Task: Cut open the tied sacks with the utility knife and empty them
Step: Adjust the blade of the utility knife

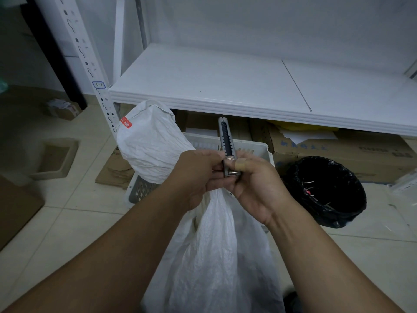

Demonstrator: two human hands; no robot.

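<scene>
A white woven sack [216, 251] hangs in front of me over a white plastic basket [252, 147]. Its bunched neck runs up into my left hand [196, 177], which grips it; the sack's top end [151, 141] with a red label flops out to the left above the hand. My right hand [255, 184] grips the grey utility knife [226, 143] by its lower end, pointing up and away. The knife's tip is up near the shelf edge. My left fingers also touch the knife's base.
A white metal shelf [225, 86] stands just ahead at chest height, with cardboard boxes [338, 150] under it. A bin lined with a black bag [325, 190] sits at the right. Flattened cardboard [115, 170] and an open box [56, 159] lie on the tiled floor at left.
</scene>
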